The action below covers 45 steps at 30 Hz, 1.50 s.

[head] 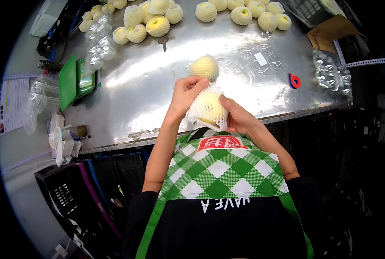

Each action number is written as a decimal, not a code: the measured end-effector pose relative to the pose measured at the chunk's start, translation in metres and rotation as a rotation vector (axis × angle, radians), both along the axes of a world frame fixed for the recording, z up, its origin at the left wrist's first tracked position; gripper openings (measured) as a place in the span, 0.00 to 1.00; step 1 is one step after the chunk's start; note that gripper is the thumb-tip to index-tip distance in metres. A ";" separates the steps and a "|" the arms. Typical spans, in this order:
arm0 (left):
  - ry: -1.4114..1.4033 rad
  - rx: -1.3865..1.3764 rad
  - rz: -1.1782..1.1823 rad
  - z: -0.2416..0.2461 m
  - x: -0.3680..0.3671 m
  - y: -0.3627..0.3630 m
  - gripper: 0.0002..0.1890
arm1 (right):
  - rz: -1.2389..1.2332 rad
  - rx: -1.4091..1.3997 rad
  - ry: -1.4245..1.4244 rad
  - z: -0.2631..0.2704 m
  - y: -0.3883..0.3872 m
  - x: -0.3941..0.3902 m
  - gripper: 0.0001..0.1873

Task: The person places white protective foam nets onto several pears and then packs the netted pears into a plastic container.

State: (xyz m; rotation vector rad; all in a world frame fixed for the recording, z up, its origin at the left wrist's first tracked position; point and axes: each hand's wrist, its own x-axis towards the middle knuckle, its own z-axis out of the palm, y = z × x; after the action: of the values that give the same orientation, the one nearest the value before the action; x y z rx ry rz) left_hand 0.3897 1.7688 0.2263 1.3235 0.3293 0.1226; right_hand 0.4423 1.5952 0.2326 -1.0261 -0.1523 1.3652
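Observation:
Between my two hands, over the near edge of the metal table, is a yellow fruit in a white foam net (208, 106). My left hand (187, 95) pinches the net at its upper left. My right hand (239, 115) grips the fruit and net from the right, thumb on the side. Just beyond my left hand, another netted yellow fruit (204, 67) rests on the table. A clear plastic clamshell tray (260, 60) with a white label lies to its right. Several netted yellow fruits (157, 26) stand at the far left of the table, and more (241, 15) at the far right.
Stacked clear trays (101, 40) stand at the left, near a green plastic box (86, 76) and a green lid (68, 83). A red and blue tape roll (294, 81) lies right. More clear packaging (325, 71) and a cardboard box (333, 30) are beyond. Black crates (63, 194) stand below left.

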 end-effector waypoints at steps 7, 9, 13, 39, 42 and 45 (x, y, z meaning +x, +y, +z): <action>0.106 -0.240 0.004 -0.019 -0.006 0.001 0.12 | -0.078 -0.083 -0.326 -0.002 -0.001 -0.003 0.29; 0.156 -0.241 -0.046 -0.023 -0.009 0.001 0.13 | -0.092 -0.139 -0.371 -0.004 -0.001 -0.004 0.29; 0.112 0.007 0.058 -0.025 -0.026 -0.007 0.18 | -0.119 -0.151 -0.325 -0.006 0.000 -0.003 0.28; -0.049 -0.483 -0.084 0.013 -0.056 -0.013 0.41 | -0.242 0.157 -1.551 0.028 0.022 -0.010 0.44; -0.212 -0.401 0.186 0.013 -0.050 -0.035 0.38 | -0.383 0.146 -1.585 0.013 0.034 -0.023 0.46; -0.158 -0.445 0.243 0.011 -0.050 -0.041 0.37 | -0.208 0.180 -1.433 0.018 0.029 -0.006 0.45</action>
State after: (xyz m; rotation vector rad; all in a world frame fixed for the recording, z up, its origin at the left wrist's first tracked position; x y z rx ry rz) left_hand 0.3397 1.7282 0.2376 0.8249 0.3580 0.3369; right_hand 0.4362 1.6246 0.2505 -1.6267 -1.1537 0.2015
